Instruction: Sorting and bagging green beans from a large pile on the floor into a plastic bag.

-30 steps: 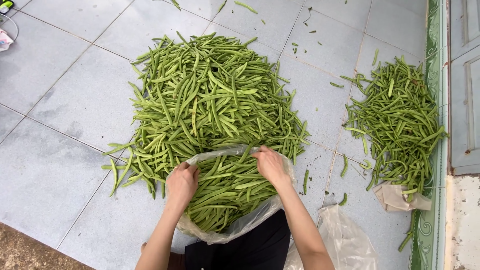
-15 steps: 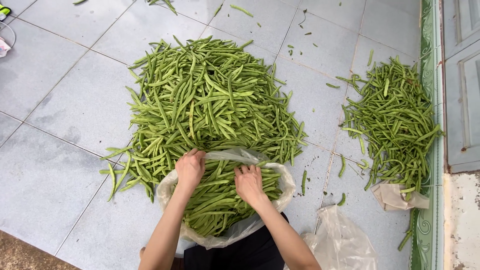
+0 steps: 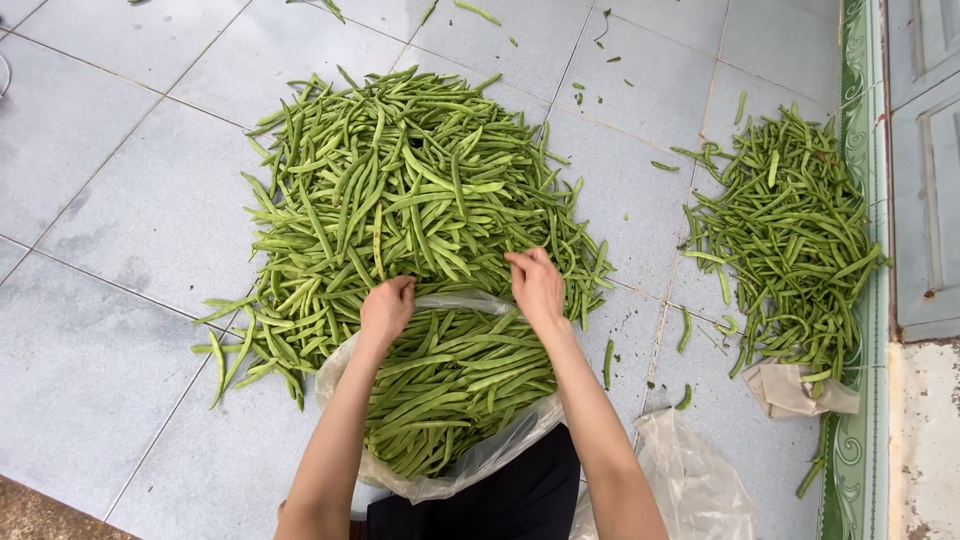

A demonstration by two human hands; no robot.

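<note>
Head view: my left hand [image 3: 385, 308] pinches the far rim of the clear plastic bag [image 3: 470, 462], which is full of green beans. My right hand [image 3: 536, 283], fingers curled, rests on the large bean pile [image 3: 400, 190] just beyond. A smaller bean pile [image 3: 790, 230] lies well to the right on the tiled floor [image 3: 110, 330].

Home porch or entryway floor: grey floor tiles [image 3: 110, 370], green patterned border tile [image 3: 858, 60], panelled door [image 3: 925, 170], green bean heaps [image 3: 400, 190].

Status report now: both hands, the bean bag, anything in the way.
Left hand and right hand on far rim of clear bag. Bag full of green beans. Big bean pile directly beyond.
</note>
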